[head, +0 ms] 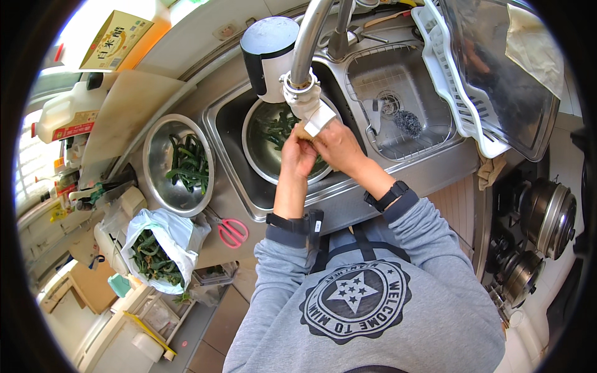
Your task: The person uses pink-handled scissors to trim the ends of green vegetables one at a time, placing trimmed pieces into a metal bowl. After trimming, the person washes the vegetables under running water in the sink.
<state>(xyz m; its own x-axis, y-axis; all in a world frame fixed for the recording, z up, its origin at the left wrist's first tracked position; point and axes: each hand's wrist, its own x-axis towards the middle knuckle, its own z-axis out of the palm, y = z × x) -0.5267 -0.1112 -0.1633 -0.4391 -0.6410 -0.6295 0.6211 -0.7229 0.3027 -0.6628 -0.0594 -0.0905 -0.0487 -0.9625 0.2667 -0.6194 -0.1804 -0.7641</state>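
Note:
Both hands meet above a metal bowl (254,161) in the left sink basin, just under the tap's white nozzle (303,100). My left hand (298,153) and my right hand (339,145) hold a small yellowish-brown thing (305,134) between them; the nozzle partly hides it, so its kind is unclear. Dark green vegetables (278,128) lie in the bowl below. Left of the sink, a second metal bowl (156,186) holds long green vegetables (189,161) that look like peppers. A white plastic bag (179,252) with more green vegetables (154,259) stands nearer, beside pink-handled scissors (233,232).
The right basin has a wire basket (396,158) with a steel wool scourer (408,123) and a white-handled tool (374,116). A black-and-white canister (268,60) stands behind the bowl. A white dish rack (447,88) is at the right, with pots (550,217) beyond.

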